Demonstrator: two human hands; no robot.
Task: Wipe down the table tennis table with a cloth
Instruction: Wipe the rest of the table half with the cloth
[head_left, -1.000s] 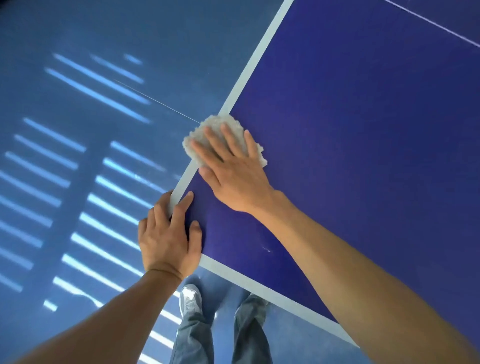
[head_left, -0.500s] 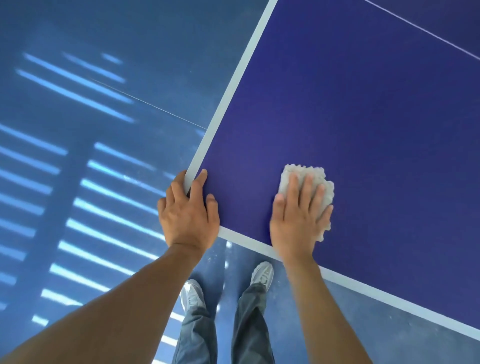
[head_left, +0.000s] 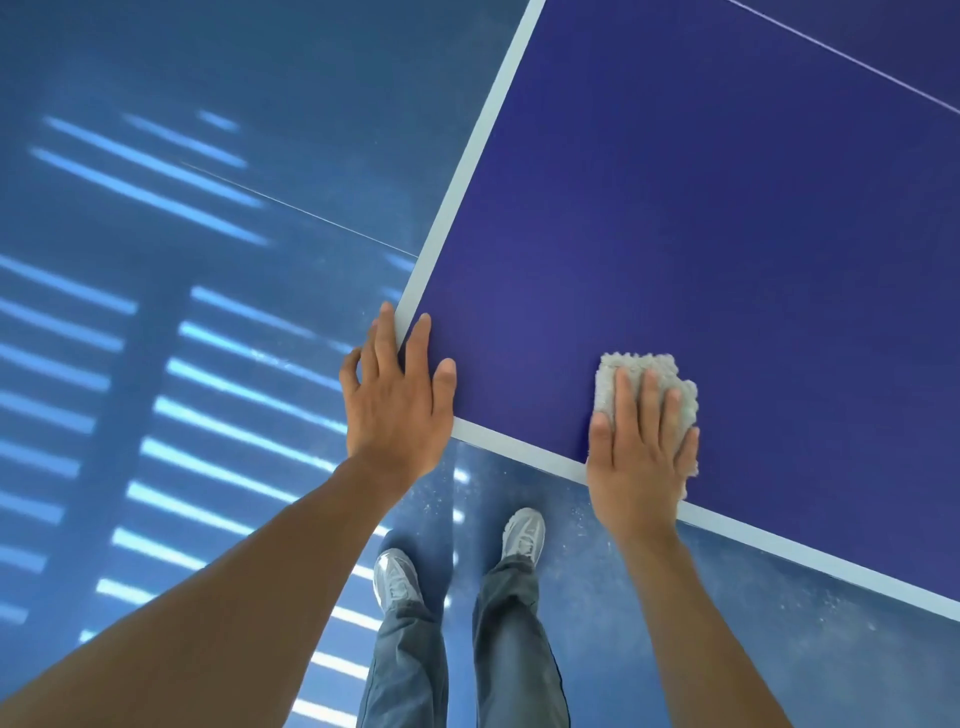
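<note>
Right hand (head_left: 641, 457) presses the cloth (head_left: 649, 374) with flat fingers, left hand (head_left: 397, 400) lies flat beside it; the worktop (head_left: 727, 208) beyond both probably awaits wiping.

Left grip (head_left: 397, 395): palm down over near corner of surface (head_left: 675, 208), fingers straight and spread. Thumb and index lie on top; outer fingers reach past side edge, little one bent. Left forearm bare, comes in from lower left.

Right grip (head_left: 641, 457): palm down, four fingers straight and close together, pressing flat on cloth (head_left: 649, 366); thumb out to side, beside cloth. Heel of palm over near edge. Right forearm bare, rises from bottom, wrist straight.
</note>
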